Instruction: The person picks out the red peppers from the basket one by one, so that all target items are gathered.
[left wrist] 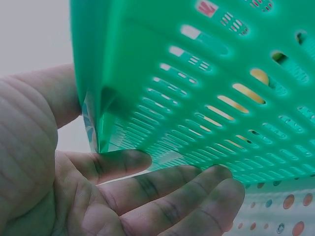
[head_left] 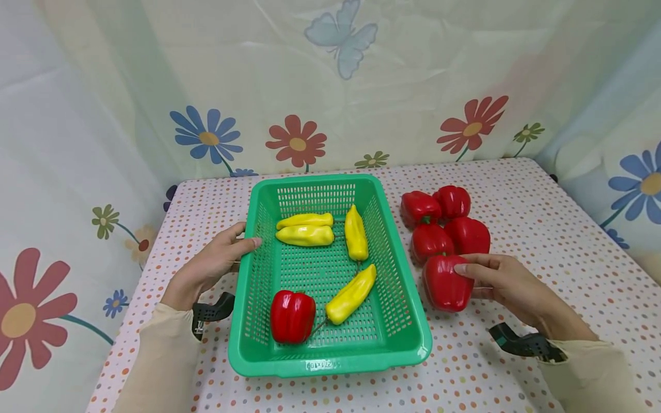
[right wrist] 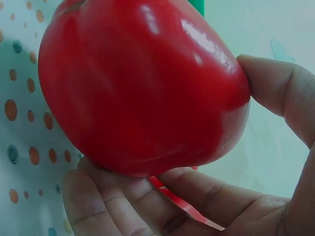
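A green plastic basket (head_left: 330, 363) stands on the table. At its left rim my left hand (head_left: 219, 256) holds on, thumb over the edge and fingers against the slotted outer wall (left wrist: 197, 113). Beyond the basket's right side, my right hand (head_left: 508, 281) grips a red bell pepper (head_left: 447, 283) between thumb and fingers; the right wrist view shows this bell pepper (right wrist: 147, 88) close up. Inside the basket lie another red bell pepper (head_left: 292, 317), front left, and several long yellow peppers, among them one (head_left: 351, 295) at front right and one (head_left: 356, 232) near the right wall.
Several more red bell peppers (head_left: 432, 241) cluster on the table just behind the held one. The table wears a dotted cloth (head_left: 521, 212). A flowered curtain (head_left: 392, 115) closes off the back and both sides.
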Motion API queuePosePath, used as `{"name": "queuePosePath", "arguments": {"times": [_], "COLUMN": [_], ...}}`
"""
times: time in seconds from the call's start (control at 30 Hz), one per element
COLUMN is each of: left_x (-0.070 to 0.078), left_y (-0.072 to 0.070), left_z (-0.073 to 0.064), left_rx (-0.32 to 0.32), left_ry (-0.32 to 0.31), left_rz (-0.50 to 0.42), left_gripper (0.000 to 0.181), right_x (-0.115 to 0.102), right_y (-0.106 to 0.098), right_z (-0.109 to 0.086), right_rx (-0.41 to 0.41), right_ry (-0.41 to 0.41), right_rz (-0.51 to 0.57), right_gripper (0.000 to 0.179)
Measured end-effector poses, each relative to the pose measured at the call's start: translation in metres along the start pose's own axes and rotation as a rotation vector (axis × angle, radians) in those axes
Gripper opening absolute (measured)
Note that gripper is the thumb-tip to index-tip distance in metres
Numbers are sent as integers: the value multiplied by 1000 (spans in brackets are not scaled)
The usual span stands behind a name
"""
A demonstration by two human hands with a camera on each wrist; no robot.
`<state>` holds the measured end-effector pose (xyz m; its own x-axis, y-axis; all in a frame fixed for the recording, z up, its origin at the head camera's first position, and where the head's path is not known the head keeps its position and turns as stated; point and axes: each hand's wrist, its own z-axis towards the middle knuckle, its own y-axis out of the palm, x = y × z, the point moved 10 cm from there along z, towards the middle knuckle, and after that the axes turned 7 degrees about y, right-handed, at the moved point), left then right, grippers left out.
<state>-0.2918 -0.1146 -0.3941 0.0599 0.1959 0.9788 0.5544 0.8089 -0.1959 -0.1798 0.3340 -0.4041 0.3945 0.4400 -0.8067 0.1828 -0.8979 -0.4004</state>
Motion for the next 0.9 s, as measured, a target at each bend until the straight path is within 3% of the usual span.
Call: {"name": "queuePosePath", "arguments": {"times": [0.9], "left_x": [2], "left_y": [1], "left_z": [-1], "left_rx": [10], "left_ry": [-11], "left_rz": [-3], "left_gripper": [59], "right_x": [12], "right_y": [3], "right_z": [9], "right_rx": [-45], "right_ry": [38], "right_rz": [-70], "right_gripper": [70]}}
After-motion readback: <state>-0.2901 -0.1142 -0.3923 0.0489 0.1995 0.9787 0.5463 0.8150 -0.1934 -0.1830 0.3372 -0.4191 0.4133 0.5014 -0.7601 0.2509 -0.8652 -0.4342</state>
